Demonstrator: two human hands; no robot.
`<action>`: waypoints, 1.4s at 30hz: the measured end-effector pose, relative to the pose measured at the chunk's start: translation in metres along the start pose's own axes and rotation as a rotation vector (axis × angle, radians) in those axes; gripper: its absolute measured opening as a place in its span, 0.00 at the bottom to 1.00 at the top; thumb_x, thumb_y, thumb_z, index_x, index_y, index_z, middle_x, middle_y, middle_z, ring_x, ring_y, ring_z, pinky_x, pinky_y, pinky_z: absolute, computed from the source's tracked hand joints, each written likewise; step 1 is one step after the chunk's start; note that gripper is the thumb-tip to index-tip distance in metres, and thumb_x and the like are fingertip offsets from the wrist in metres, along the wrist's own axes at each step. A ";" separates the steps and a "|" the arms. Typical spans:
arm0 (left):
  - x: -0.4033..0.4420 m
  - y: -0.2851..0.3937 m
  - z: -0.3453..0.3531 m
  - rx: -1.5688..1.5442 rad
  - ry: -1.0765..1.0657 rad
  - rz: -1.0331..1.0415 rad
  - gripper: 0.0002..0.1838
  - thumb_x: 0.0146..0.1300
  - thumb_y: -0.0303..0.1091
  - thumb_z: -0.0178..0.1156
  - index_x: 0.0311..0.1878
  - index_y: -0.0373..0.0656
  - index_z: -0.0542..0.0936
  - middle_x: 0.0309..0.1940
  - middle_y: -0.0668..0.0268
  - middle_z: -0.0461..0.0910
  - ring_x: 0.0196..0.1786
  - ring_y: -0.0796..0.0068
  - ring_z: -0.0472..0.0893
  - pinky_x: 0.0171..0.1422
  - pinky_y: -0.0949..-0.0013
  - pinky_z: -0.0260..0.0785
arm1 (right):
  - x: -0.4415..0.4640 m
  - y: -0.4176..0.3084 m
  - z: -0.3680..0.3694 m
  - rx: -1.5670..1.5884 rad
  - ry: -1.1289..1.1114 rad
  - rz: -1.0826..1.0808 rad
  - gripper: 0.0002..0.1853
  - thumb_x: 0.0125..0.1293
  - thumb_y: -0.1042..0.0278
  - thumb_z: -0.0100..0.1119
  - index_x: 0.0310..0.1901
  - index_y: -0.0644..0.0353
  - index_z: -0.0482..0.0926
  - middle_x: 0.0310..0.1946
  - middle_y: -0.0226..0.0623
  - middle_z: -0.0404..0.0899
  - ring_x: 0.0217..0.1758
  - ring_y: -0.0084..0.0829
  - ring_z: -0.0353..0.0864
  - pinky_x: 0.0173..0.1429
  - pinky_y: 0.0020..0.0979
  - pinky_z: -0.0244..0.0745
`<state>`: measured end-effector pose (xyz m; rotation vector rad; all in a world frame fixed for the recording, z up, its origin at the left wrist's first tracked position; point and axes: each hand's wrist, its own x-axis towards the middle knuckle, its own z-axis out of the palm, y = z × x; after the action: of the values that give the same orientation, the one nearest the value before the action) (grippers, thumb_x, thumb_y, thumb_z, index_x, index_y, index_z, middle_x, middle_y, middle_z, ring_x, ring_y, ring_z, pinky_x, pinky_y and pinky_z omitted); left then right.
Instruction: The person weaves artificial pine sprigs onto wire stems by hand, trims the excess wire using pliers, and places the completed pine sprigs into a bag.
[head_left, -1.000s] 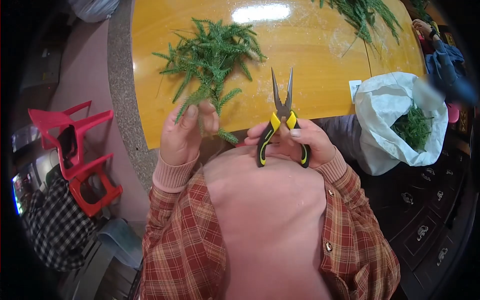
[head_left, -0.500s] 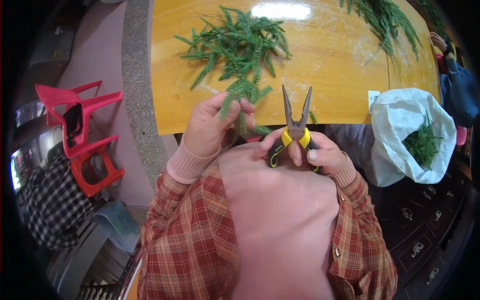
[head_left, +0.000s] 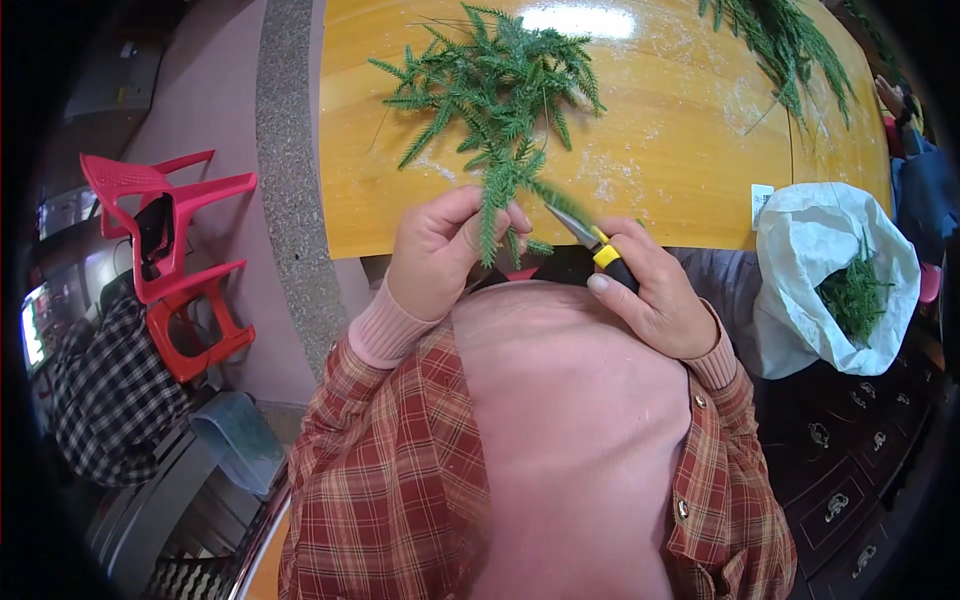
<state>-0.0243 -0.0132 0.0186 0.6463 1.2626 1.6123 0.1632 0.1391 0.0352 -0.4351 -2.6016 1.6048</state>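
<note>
In my left hand (head_left: 450, 235) I pinch a green artificial pine branch (head_left: 497, 205) at the table's near edge. Its sprigs fan out above and below my fingers. My right hand (head_left: 660, 290) is closed around long-nose pliers (head_left: 590, 235) with yellow and black handles. Their jaws look closed and point up and left, with the tips beside a sprig of the branch. Whether the tips grip it I cannot tell. Beyond my left hand, a heap of green pine sprigs (head_left: 500, 85) lies on the yellow table (head_left: 680, 150).
A white sack (head_left: 780, 250) with greenery inside stands at the table's right. More long green strands (head_left: 780, 45) lie at the far right, near another person's hand (head_left: 888, 95). A pink plastic chair (head_left: 180, 220) is on the left, and dark drawers (head_left: 850, 460) stand at the lower right.
The pliers' spread jaws have closed and swung left toward the branch. My right hand has turned and now wraps the handles. My left hand still holds the branch.
</note>
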 end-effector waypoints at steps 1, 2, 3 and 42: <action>-0.001 0.001 0.000 0.005 -0.001 -0.016 0.11 0.69 0.35 0.55 0.41 0.35 0.79 0.33 0.67 0.79 0.34 0.82 0.76 0.40 0.76 0.70 | 0.000 0.001 0.001 -0.011 0.023 -0.003 0.18 0.63 0.67 0.57 0.50 0.69 0.71 0.50 0.50 0.70 0.54 0.47 0.71 0.57 0.37 0.67; -0.001 0.001 0.000 0.011 -0.004 -0.031 0.11 0.69 0.34 0.55 0.41 0.35 0.79 0.33 0.67 0.79 0.34 0.82 0.76 0.39 0.77 0.70 | 0.001 0.000 0.002 -0.036 0.030 -0.005 0.18 0.63 0.67 0.57 0.50 0.69 0.71 0.50 0.50 0.70 0.54 0.47 0.71 0.58 0.37 0.67; -0.001 0.001 0.000 0.073 -0.008 -0.003 0.11 0.69 0.34 0.55 0.40 0.34 0.79 0.33 0.67 0.79 0.34 0.82 0.76 0.39 0.77 0.70 | 0.002 -0.001 0.002 -0.062 0.038 -0.007 0.18 0.62 0.67 0.57 0.50 0.69 0.71 0.50 0.50 0.70 0.54 0.48 0.70 0.58 0.38 0.67; 0.003 0.000 0.011 0.174 -0.201 -0.185 0.10 0.71 0.33 0.52 0.45 0.36 0.78 0.32 0.72 0.78 0.28 0.89 0.67 0.33 0.81 0.63 | 0.022 -0.003 0.018 -0.487 0.309 -0.264 0.18 0.45 0.70 0.67 0.35 0.67 0.72 0.44 0.47 0.71 0.48 0.46 0.73 0.53 0.41 0.69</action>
<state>-0.0158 -0.0059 0.0220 0.7561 1.2815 1.2637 0.1378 0.1280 0.0274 -0.3088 -2.6424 0.7514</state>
